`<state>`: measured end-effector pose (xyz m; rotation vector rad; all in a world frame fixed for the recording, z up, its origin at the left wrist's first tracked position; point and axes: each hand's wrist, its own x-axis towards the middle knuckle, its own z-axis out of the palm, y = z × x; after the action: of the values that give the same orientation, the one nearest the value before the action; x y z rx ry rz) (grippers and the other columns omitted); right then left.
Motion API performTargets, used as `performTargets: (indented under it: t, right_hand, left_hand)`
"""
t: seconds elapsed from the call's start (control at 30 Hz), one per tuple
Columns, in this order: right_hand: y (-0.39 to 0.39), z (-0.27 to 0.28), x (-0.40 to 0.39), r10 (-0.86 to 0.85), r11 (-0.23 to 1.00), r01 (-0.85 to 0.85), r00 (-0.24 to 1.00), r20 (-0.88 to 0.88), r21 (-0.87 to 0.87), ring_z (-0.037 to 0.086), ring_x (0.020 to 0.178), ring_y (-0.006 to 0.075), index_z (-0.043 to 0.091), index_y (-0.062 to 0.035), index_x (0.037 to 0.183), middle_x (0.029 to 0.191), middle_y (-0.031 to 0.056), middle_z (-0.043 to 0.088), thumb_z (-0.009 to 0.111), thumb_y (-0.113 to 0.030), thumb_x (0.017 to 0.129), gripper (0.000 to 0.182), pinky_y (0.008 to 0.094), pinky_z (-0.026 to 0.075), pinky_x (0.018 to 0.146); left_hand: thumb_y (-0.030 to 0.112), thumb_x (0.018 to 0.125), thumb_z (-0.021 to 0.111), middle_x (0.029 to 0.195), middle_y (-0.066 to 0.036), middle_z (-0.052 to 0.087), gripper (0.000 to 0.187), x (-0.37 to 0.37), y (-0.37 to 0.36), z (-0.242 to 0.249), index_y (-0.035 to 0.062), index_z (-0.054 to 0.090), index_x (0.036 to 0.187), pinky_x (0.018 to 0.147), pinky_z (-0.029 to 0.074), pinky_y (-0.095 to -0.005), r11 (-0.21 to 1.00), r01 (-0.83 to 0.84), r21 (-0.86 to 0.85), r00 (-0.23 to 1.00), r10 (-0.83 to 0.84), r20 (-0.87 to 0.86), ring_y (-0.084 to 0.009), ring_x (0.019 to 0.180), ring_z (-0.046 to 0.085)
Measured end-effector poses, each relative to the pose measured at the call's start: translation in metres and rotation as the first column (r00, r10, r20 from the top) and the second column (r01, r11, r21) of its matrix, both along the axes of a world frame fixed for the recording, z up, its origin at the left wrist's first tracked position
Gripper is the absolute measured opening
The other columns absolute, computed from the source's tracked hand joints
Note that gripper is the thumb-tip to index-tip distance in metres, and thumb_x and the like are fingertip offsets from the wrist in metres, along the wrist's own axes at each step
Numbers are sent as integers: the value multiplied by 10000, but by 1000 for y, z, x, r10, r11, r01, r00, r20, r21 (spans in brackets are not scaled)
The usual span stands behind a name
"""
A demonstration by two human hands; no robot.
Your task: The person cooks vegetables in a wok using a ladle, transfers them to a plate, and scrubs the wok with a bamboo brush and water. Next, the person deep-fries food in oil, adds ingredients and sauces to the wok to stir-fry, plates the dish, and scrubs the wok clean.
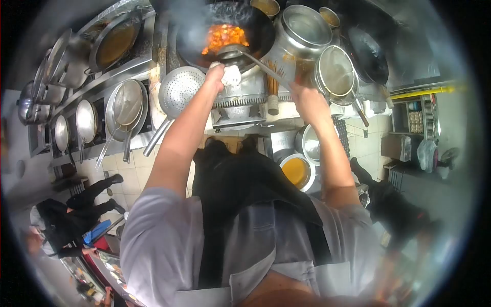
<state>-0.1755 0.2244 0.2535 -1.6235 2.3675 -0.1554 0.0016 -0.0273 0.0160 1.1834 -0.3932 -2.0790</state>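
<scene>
Orange-red food pieces [225, 38] lie in a large dark wok [261, 33], with smoke rising at its left. My left hand [217, 77] is closed on a white cloth [231, 76] at the wok's near edge. My right hand [311, 104] grips the handle of a metal ladle [234, 49], whose bowl is in the wok beside the food. Between my hands, a bamboo brush [273, 97] stands on the stove's front ledge.
A perforated strainer [181, 92] lies left of my left hand. Right of the wok are a big metal pot [306, 25] and a round sieve [336, 71]. Below my right arm sits a pot of orange liquid [296, 171]. Other people are at the lower left and right.
</scene>
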Motion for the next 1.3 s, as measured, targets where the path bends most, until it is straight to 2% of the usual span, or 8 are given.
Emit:
performTargets:
  t: [0.27,0.57,0.6,0.67,0.87,1.1,1.2,1.3]
  right_hand:
    - [-35,17,16,49,987,-46,999,-19,157,667,946,402,629,-196,1228,976,202,695,514,-246,952,304,484,536,840]
    - [-34,-54,45,-113,984,96,987,-111,-150,684,753,408,575,-242,1322,843,204,694,562,-311,939,389,516,555,703]
    - [-26,-44,47,-131,987,119,985,-115,-111,686,771,404,590,-260,1298,835,201,692,567,-291,934,365,511,557,712]
    - [-15,-2,58,-107,993,103,992,-69,-56,687,809,400,612,-241,1257,846,215,687,561,-272,932,330,508,558,735]
    - [-41,5,49,-29,996,34,998,-58,88,670,943,395,669,-212,1162,1001,230,679,559,-262,928,263,497,544,824]
    - [-52,-61,72,-184,972,168,979,-88,-165,684,826,409,676,-211,1188,887,225,691,580,-257,922,286,507,555,750]
    - [-26,-38,71,-211,960,196,976,-55,-199,674,810,424,669,-215,1206,885,230,687,612,-247,902,311,513,550,745]
    - [-12,-7,67,-129,988,124,990,-49,-97,672,859,414,660,-228,1221,917,233,686,611,-248,901,325,505,542,790]
  left_hand:
    - [88,923,495,897,-176,617,171,6,32,44,-38,547,1025,617,573,-540,1000,-2,-24,999,3,38,-322,715,667]
    - [113,889,610,1133,-122,622,320,41,104,5,-20,550,1173,795,532,-351,963,55,-264,899,67,433,-215,977,632]
    - [132,887,609,1082,-132,637,323,32,83,6,-37,550,1156,769,550,-399,992,-56,-114,978,77,191,-242,922,658]
    - [145,906,555,898,-165,631,236,21,49,30,-53,551,1035,633,574,-478,997,-36,-72,994,43,103,-309,711,675]
    - [71,888,500,902,-200,608,194,17,18,23,-63,516,1029,627,569,-549,993,26,-115,996,-35,-83,-365,738,673]
    - [138,863,592,969,-121,649,327,49,109,22,-46,581,1133,698,519,-348,970,33,-241,929,60,366,-195,795,632]
    - [133,844,598,914,-116,637,312,42,109,16,-32,577,1109,674,521,-345,957,-58,-285,936,151,317,-200,766,638]
    - [114,830,565,823,-143,621,251,19,57,33,-60,563,1011,621,550,-455,994,-83,-67,996,84,21,-271,661,653]
